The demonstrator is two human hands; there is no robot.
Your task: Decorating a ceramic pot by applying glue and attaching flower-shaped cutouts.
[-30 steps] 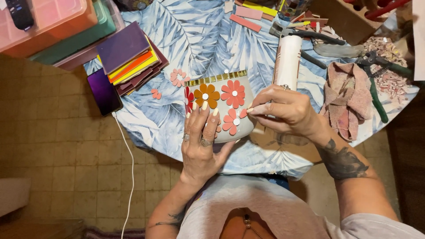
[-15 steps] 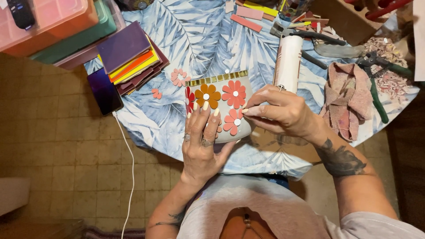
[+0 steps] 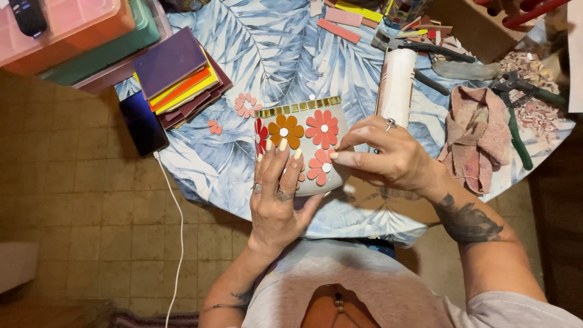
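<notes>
Since a second ago your right hand (image 3: 388, 155) has shifted only slightly: it now sits a little higher against the right side of the pot (image 3: 303, 146), and the pot itself has barely moved. You hold that pale pot tipped on its side at the near edge of the table (image 3: 273, 54), which is covered by a blue leaf-print cloth. Your left hand (image 3: 276, 194) cradles the pot from below, palm against its near wall, fingers (image 3: 280, 159) spread up over the surface between the flowers. Your right hand is curled with its fingertips pressed together at the lower pink flower (image 3: 320, 165); you cannot tell whether they pinch a loose petal or only press on it. On the pot you can see an orange flower (image 3: 285, 129), an upper pink flower (image 3: 322, 127) and a red flower (image 3: 260, 135) at the left edge, below a band of gold tiles (image 3: 297, 107) along the rim.

Just to the left of the pot, loose pink petals (image 3: 246, 104) lie on the cloth. Further left is a stack of coloured sheets (image 3: 179, 76), and near it a dark phone (image 3: 143, 123) with a white cable (image 3: 173, 225) hanging toward the floor. To the right, a white cylinder (image 3: 396, 85) stands just behind your right hand, with a pinkish rag (image 3: 477, 136) and green-handled nippers (image 3: 516, 121) beyond it.
</notes>
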